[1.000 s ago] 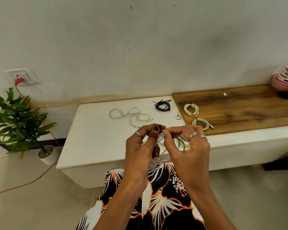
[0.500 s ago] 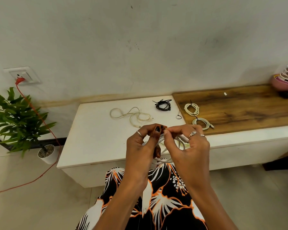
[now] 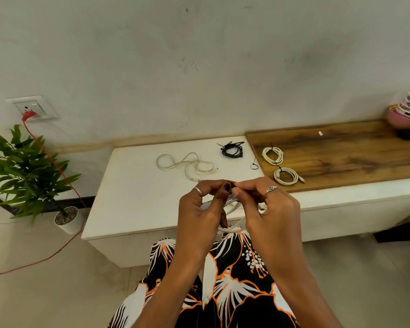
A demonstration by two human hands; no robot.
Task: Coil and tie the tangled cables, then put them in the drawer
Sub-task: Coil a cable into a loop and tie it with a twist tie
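My left hand (image 3: 199, 209) and my right hand (image 3: 268, 204) meet in front of the white cabinet's front edge. Together they hold a coiled white cable (image 3: 232, 227), whose loops hang between and below the palms. Fingertips of both hands pinch at the top of the coil, where a small dark tie seems to sit. On the cabinet top lie a loose, uncoiled white cable (image 3: 187, 164), a coiled black cable (image 3: 233, 150) and a small black tie (image 3: 253, 165). Two coiled, tied white cables (image 3: 272, 155) (image 3: 286, 176) rest on the wooden board.
The white cabinet (image 3: 137, 185) stands against the wall, with a wooden board (image 3: 346, 155) on its right part. Stacked bowls (image 3: 407, 112) sit at the far right. A potted plant (image 3: 26, 171) and a red cord (image 3: 64, 183) from a wall socket (image 3: 33, 107) are on the left.
Both hands stay on the white coil; the fingertips have drawn closer together at its top. The other cables have not moved.
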